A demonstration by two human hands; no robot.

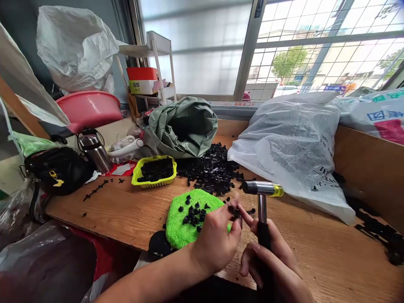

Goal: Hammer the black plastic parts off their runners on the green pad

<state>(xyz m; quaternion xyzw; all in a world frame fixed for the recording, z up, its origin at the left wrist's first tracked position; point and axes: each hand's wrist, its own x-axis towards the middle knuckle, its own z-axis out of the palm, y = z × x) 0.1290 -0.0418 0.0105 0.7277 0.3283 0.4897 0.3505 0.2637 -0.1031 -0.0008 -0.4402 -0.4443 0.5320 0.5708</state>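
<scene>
My left hand [217, 237] is closed in a pinch on a small black plastic part [234, 210], partly hidden by the fingers. Upright in my right hand [280, 256] is a small hammer [261, 210] with a black grip, a steel shaft, and a head with one black and one yellow face. A finger of the right hand reaches toward the pinched part; whether it touches it I cannot tell. Below and left of them lies a bright green cloth pad [178, 229], with several loose black plastic pieces [194, 215] on top.
A yellow basket [135, 181] of black pieces stands behind the pad, beside a large heap of black parts [211, 168]. An open grey-green sack [158, 134] and a white plastic bag [284, 143] are at the back. A steel flask [94, 151] and black pouch [59, 168] sit left.
</scene>
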